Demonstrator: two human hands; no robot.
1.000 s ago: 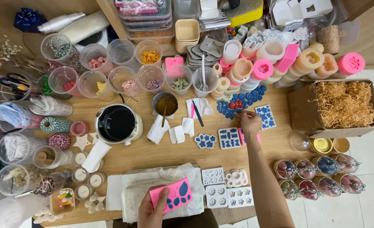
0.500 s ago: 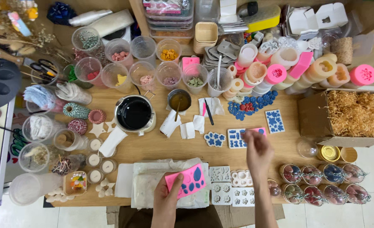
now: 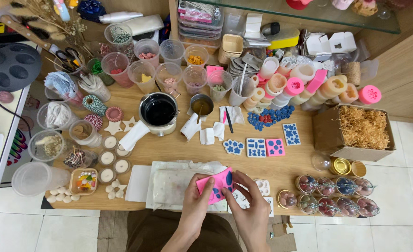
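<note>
Pink silicone, dotted with blue-filled cavities: that is the mould (image 3: 217, 183) gripped by both hands at the near edge of the wooden table (image 3: 290, 161). The left hand (image 3: 197, 205) pinches the mould's left end, thumb on top and fingers curled underneath. The right hand (image 3: 250, 205) clasps its right end, thumb and fingertips closed on the rim. The mould is tilted and lifted just above a sheet of crumpled white paper (image 3: 169, 184) spread on the table.

Taking the mould as the landmark: just to its right, partly hidden by the right hand, lie small white moulds (image 3: 264, 186). Farther right, a cluster of small round jars (image 3: 337, 196) tied with twine sits along the table edge. Beyond the mould, toward the back, three small flat moulds (image 3: 256, 147) lie in a row, two blue-filled and one pink. Well beyond it and to the left stands a round melting pot (image 3: 158, 112) with a dark inside, and next to that a small metal cup (image 3: 201, 105) of amber liquid. To the left of the mould are tealight candles (image 3: 107, 165) in a group. Far right of it, a cardboard box (image 3: 330, 135) holds shredded paper filler.
</note>
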